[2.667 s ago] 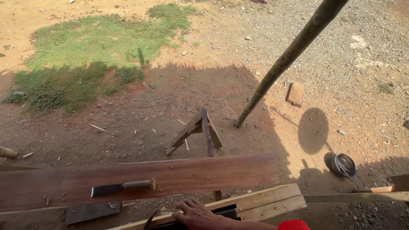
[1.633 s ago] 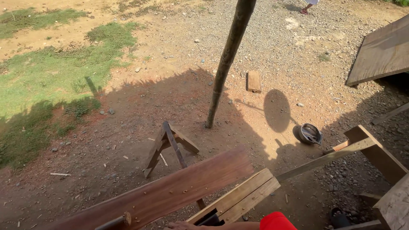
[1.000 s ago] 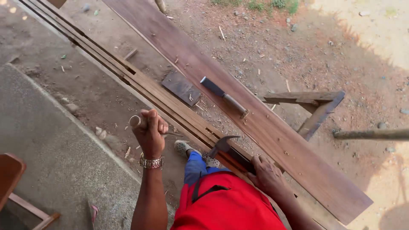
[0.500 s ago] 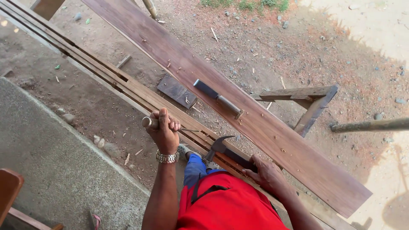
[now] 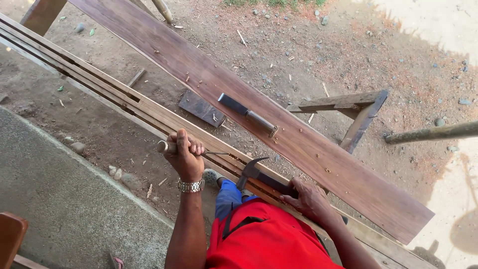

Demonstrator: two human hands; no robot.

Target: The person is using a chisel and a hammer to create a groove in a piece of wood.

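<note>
Head view: left hand (image 5: 184, 158) is fisted around a chisel (image 5: 172, 147), its blade lying on the pale rails (image 5: 99, 87). Right hand (image 5: 309, 200) is closed on a hammer (image 5: 259, 175) handle, head resting on the rails. A second chisel (image 5: 247, 114) lies loose on the dark plank (image 5: 318, 154), beside a sawhorse (image 5: 356, 112).

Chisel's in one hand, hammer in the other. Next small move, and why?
Probably raise the hammer and tap the chisel handle end. The left hand is fisted round the chisel, its thin blade resting on the pale wooden strips; the right hand grips the hammer low, its head apart from the chisel.
</note>
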